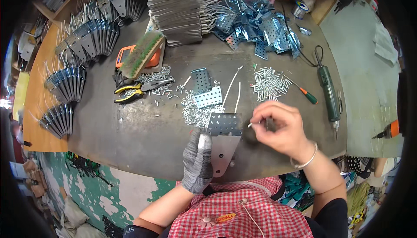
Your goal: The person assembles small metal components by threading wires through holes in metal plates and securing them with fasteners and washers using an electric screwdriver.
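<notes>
My left hand (196, 162), in a grey glove, is closed on the side of a tapered metal plate (226, 144). A bluish perforated piece (224, 124) covers its wide end, and two white wires (233, 88) reach away from there. To the right, my bare right hand (282, 125) pinches a small pale screw (249, 125) between thumb and forefinger, apart from the plate. Just beyond the plate lie a heap of small nuts (193, 113) and two loose perforated pieces (209, 98). A pile of screws (270, 84) sits beyond my right hand.
Yellow-handled pliers (132, 94), a green-bristled brush (145, 55) and more screws lie left. At right are a screwdriver (308, 94) and a corded green electric driver (329, 92). Stacked plates (171, 12) and blue perforated pieces (260, 25) fill the back; wired plates (65, 84) line the left.
</notes>
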{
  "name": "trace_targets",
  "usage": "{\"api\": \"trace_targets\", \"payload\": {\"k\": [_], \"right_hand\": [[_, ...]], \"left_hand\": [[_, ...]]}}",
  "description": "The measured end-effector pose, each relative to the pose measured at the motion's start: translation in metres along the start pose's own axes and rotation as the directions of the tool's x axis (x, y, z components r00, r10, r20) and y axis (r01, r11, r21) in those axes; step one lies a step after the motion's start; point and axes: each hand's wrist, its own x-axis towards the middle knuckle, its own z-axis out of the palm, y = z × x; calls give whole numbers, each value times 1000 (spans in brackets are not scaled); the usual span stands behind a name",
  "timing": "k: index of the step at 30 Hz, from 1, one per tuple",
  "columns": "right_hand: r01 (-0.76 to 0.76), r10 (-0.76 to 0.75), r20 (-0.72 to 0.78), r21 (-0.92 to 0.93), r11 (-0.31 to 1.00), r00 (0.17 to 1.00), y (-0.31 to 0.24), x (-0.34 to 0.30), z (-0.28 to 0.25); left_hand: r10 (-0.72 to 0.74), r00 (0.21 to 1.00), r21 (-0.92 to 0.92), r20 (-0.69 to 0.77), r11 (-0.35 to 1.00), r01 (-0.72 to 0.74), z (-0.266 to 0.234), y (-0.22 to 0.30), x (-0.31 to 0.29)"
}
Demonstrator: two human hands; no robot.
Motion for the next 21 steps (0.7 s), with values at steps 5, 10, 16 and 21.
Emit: {"api": "trace_targets", "payload": {"k": [5,10,16,21], "right_hand": [[-56,59,-160,22,998,985,-9,-21,23],[17,-41,-320,-76,997,947,-4,-34,40],[-15,-20,-209,-167,986,978,-17,-34,36],[-149,187,-168,215,965,968,-24,-36,38]], "left_hand": [[28,1000,3,-1,1000,-28,3,-10,2],[47,999,-22,-5,999,-47,9,-7,-2],[92,996,14,-14,996,-92,12,-3,-3],[185,983,92,-3,979,-184,13,-8,-5]]}}
